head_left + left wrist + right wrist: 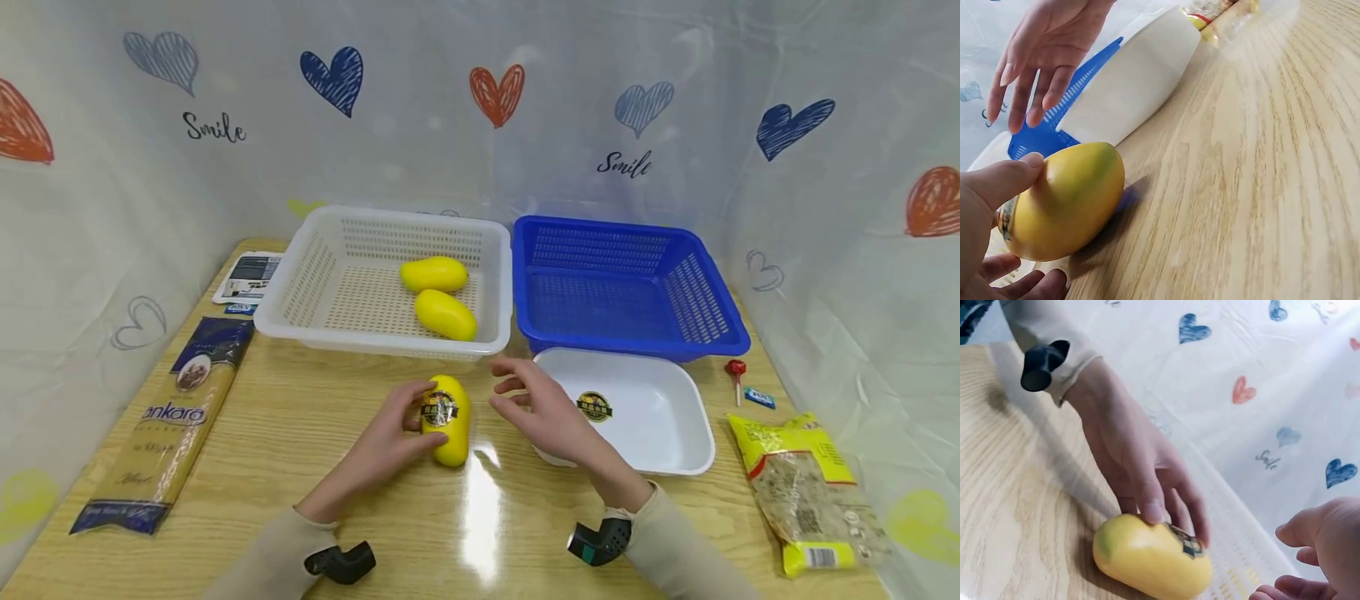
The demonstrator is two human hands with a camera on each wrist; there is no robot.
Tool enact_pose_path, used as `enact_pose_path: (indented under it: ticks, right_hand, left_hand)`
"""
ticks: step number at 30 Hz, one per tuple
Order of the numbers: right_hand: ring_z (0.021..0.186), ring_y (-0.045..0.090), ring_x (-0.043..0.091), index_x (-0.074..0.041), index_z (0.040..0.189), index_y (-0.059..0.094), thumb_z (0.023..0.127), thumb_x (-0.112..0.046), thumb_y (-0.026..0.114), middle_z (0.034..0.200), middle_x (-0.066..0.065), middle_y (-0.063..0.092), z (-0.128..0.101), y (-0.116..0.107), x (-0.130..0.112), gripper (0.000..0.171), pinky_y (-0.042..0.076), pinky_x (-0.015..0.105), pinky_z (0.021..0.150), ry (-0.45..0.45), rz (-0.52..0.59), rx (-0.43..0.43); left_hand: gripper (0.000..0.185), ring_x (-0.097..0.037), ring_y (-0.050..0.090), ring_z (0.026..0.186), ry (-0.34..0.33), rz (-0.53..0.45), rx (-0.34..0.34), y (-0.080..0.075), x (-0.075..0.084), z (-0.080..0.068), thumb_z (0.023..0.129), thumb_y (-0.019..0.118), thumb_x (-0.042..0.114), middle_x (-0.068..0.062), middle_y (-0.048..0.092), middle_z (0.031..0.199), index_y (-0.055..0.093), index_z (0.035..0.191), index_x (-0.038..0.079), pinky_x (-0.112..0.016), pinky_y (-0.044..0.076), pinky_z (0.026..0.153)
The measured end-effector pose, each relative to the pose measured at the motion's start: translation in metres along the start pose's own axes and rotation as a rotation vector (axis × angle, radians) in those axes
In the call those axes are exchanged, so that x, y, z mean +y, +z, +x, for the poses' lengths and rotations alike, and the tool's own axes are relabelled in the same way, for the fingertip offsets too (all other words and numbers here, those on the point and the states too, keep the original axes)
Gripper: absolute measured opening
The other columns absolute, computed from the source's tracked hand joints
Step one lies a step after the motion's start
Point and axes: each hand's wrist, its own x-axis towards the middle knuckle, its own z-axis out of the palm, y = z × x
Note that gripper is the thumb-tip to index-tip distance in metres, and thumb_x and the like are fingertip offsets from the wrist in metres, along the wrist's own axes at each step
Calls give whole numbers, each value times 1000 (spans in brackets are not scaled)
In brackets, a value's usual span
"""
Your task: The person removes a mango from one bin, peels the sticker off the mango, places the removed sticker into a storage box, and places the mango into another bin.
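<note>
My left hand (393,429) grips a yellow mango (454,446), thumb on one side and fingers on the other. A round black-and-gold sticker (439,408) faces up on the mango; in the right wrist view it shows beside the fingertips. The mango is close over the wooden table, in front of the white basket (292,325). To its right, my right hand (543,408) hovers with loosely bent fingers, nothing in them. That hand overlaps the left edge of a white tray (660,417) in the head view. Two more mangoes (435,273) lie in the white basket's right half.
A blue basket (630,308) stands right of the white one, behind the tray. A similar sticker (595,407) shows on the tray. Left lies a pasta packet (165,425); at right are a red lollipop (736,368), a small blue packet (760,398) and a yellow bag (810,500).
</note>
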Motion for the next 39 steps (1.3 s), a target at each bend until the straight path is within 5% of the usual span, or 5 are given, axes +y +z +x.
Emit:
enact_pose_path:
  ticks: [7, 14, 20, 30, 39]
  right_hand:
    - [110, 61, 24, -4, 137, 52, 99, -19, 59, 128, 12, 54, 12, 12, 3, 42, 53, 34, 88, 49, -68, -91]
    - [100, 61, 20, 1, 130, 59, 97, -17, 61, 115, 12, 57, 26, 26, 4, 37, 52, 30, 83, 20, -227, -152]
    - [95, 57, 18, -3, 122, 65, 95, -16, 64, 109, 9, 56, 28, 32, 3, 31, 50, 32, 83, 10, -316, -121]
    - [91, 60, 14, -7, 103, 64, 93, -10, 66, 101, 4, 60, 31, 37, 5, 11, 51, 26, 78, 23, -216, -54]
    - [87, 60, 12, -12, 96, 63, 93, -4, 62, 94, 0, 60, 35, 37, -4, 8, 52, 24, 76, -78, -273, 49]
  left_hand:
    - [75, -30, 53, 115, -28, -62, -47, 6, 0, 9, 83, 79, 11, -15, 35, 142, 38, 145, 10, -30, 53, 84]
    - [74, -32, 54, 114, -33, -46, -20, 10, 2, 10, 83, 79, 9, -18, 36, 141, 38, 144, 6, -29, 54, 84]
    - [72, -31, 53, 113, -46, -12, 12, 14, 4, 10, 82, 80, 9, -18, 38, 140, 41, 143, 6, -30, 54, 83]
    - [73, -31, 51, 114, -25, 26, 46, 18, 5, 10, 79, 82, 8, -19, 40, 137, 44, 141, 5, -30, 54, 82]
    - [72, -29, 50, 112, -41, 103, 93, 21, 11, 10, 78, 83, 13, -17, 43, 134, 46, 140, 5, -32, 52, 80]
